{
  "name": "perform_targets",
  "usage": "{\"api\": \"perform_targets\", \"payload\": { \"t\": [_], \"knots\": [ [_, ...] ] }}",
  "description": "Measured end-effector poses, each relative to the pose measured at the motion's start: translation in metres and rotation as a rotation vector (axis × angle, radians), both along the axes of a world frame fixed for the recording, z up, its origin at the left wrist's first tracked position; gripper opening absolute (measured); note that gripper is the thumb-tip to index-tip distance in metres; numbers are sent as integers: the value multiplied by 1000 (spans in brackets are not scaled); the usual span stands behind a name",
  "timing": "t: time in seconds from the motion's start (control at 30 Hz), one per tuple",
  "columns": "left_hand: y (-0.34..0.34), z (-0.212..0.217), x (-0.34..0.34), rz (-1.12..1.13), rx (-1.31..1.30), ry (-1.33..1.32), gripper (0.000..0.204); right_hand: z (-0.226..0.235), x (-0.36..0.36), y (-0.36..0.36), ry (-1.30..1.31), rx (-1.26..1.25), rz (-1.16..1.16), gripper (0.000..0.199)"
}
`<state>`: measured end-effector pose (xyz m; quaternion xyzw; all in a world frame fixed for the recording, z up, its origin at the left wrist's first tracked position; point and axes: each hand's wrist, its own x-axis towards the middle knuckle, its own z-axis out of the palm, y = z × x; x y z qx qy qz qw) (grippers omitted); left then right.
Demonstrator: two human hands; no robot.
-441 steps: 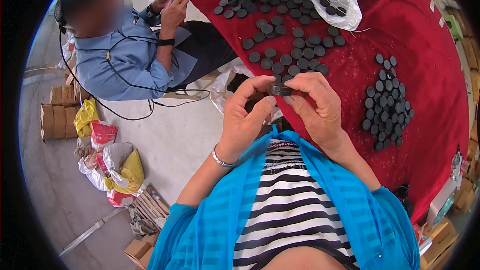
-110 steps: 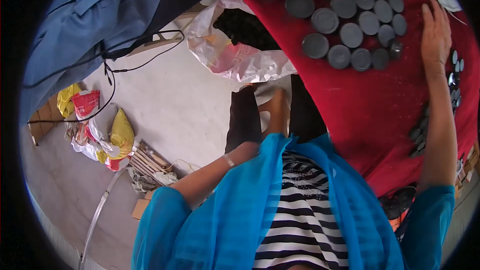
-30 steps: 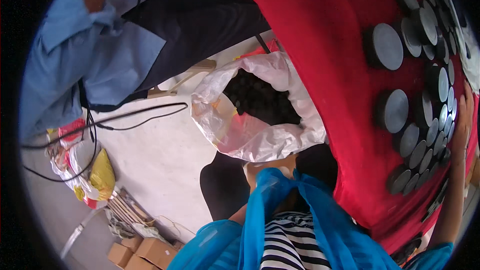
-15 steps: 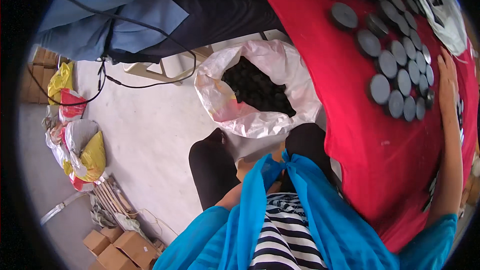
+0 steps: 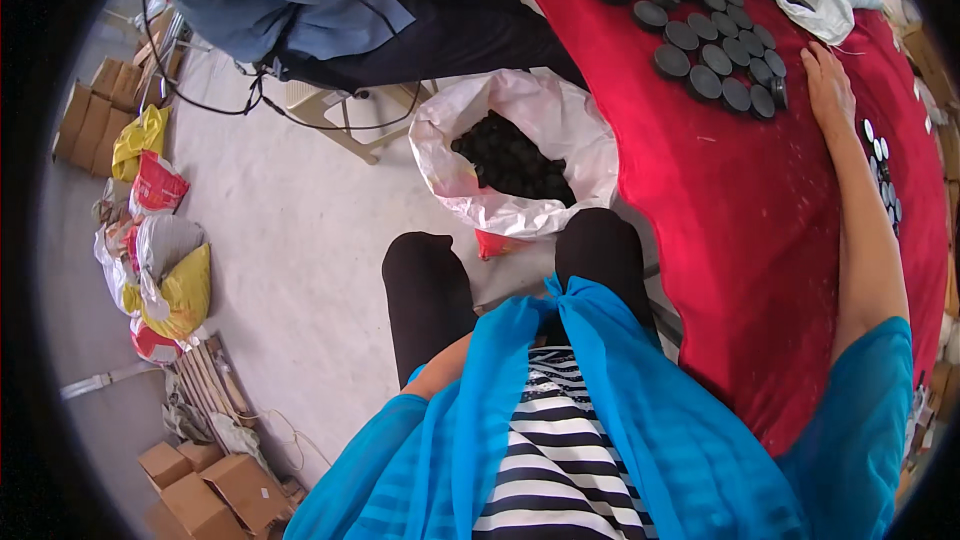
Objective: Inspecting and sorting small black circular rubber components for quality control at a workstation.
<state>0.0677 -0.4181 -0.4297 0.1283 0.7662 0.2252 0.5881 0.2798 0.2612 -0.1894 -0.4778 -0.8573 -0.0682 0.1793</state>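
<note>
My right hand (image 5: 828,85) flat on the red surface (image 5: 740,230), fingers (image 5: 812,52) open just beside the black discs (image 5: 712,45), gripping nothing, my left hand hidden

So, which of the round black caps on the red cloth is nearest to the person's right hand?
The round black cap at the right end of the group's lowest row: it lies just beside the right hand, while the others sit farther left or higher.

Black discs (image 5: 703,58) on red cloth (image 5: 740,230) (striped shirt (image 5: 560,460)).

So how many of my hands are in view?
1: the right hand lies flat on the red table beside the black discs; the left hand is hidden.
</note>
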Motion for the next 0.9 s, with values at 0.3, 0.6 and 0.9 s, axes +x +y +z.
{"api": "perform_targets", "payload": {
  "t": [0.3, 0.6, 0.9],
  "knots": [
    [-15, 0, 0, -34, 29, 63, 39, 7, -9, 1, -79, -31, -96, 51],
    [1, -27, -12, -112, 6, 30, 39, 17, -21, -29, 4, -56, -124, 47],
    [62, -74, -43, -279, -25, -83, 39, 2, -18, -32, -48, -12, -104, 46]
  ]
}}
